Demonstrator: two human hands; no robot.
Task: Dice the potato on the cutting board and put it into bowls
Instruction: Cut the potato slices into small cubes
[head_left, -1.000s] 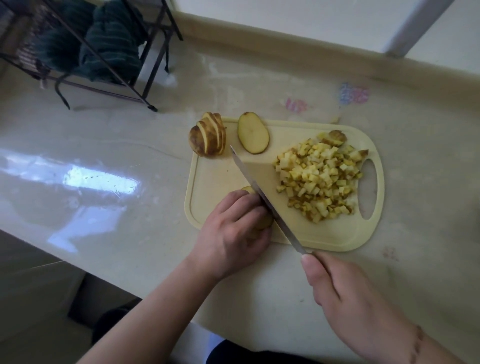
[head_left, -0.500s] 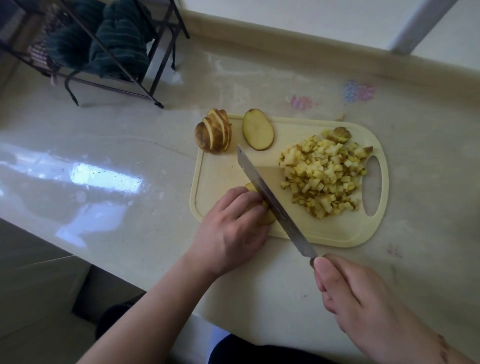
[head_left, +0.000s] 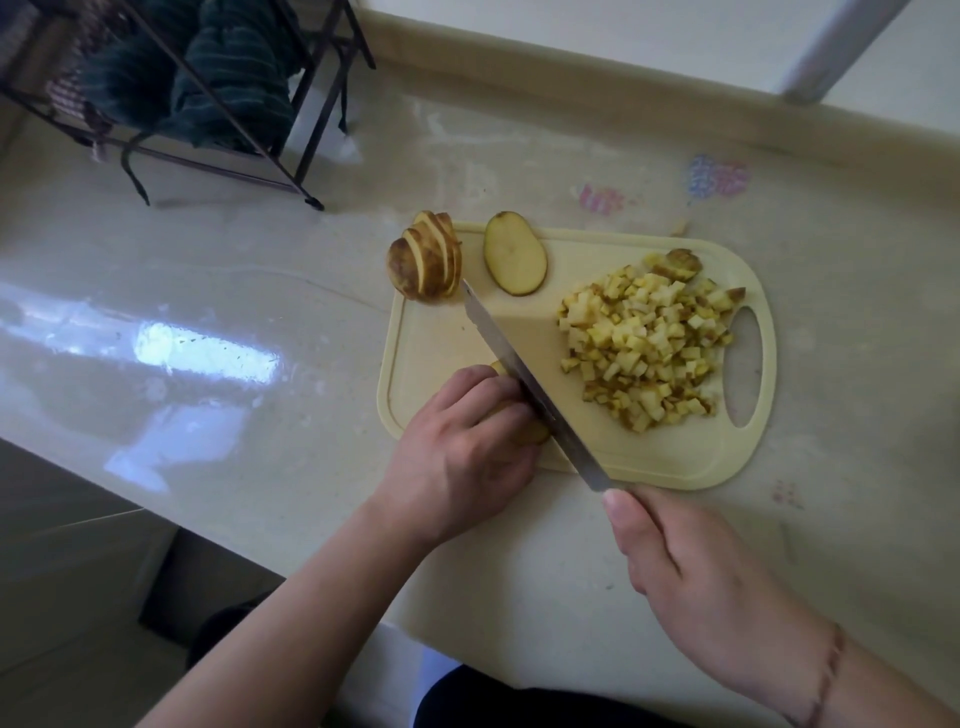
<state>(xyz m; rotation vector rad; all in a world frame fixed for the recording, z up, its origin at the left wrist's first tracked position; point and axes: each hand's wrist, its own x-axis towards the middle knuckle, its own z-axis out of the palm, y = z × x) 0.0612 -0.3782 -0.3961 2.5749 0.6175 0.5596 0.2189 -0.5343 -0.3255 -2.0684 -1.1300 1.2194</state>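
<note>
While the left hand (head_left: 457, 447) keeps its fingers curled down over a potato piece (head_left: 524, 428) near the front edge of the cutting board (head_left: 649, 462), the knife (head_left: 524, 384) has slid forward compared with a moment ago: its tip now reaches almost to the fanned stack of slices (head_left: 426, 265) at the far left corner, where before it stopped short in the middle of the board. To me that looks like a sawing stroke through the held piece, so the dicing is under way, not finished. The blade runs right along the left fingertips, touching or nearly touching the knuckles, and the piece shows only as a yellow sliver beyond and beneath those fingers. The right hand (head_left: 696, 577) sits off the board on the near side, wrapped round the handle with the thumb laid along the top towards the blade; the handle itself is hidden inside the grip. Both forearms come in from below, the left wrist bent so the palm faces down. Beyond the blade from the left fingers lies a big pile of diced potato (head_left: 644, 343), and a single oval slice (head_left: 515, 253) lies flat just beside the fanned stack. No bowls are in sight, so the transfer is a later step.
</note>
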